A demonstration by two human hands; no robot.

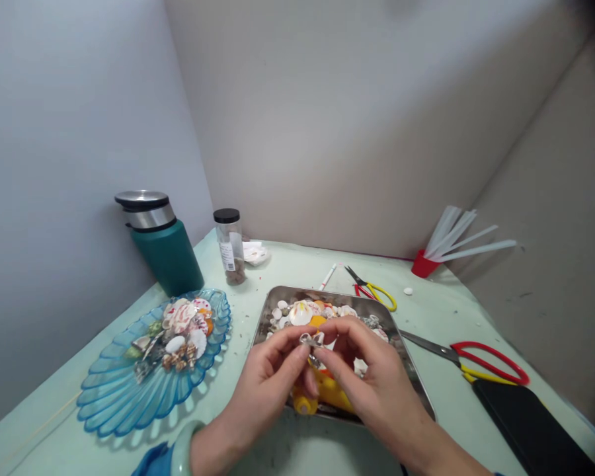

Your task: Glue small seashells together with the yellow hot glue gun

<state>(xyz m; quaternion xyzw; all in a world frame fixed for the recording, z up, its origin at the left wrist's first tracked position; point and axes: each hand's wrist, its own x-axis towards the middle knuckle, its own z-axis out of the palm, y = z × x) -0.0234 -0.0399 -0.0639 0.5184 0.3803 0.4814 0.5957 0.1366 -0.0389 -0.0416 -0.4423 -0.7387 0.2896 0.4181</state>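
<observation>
Above a metal tray [410, 370], my left hand [272, 373] and my right hand [371, 377] meet fingertip to fingertip. Both pinch a small shiny silvery piece [313, 342] whose exact kind I cannot make out. Under the hands, the tray holds many seashells [301, 313], mostly white with some orange and pinkish ones. A yellow plastic object [327, 391] lies at the tray's near side, partly hidden by my fingers. A pale green bangle [182, 449] circles my left wrist.
Left stands a blue scalloped plate [129, 396] bearing shells, behind it a teal bottle [166, 258] and a black-lidded jar [231, 248]. Yellow-red scissors [379, 294], larger scissors [456, 354], a black flat object [530, 430] and a red cup [423, 264] of translucent sticks are rightward.
</observation>
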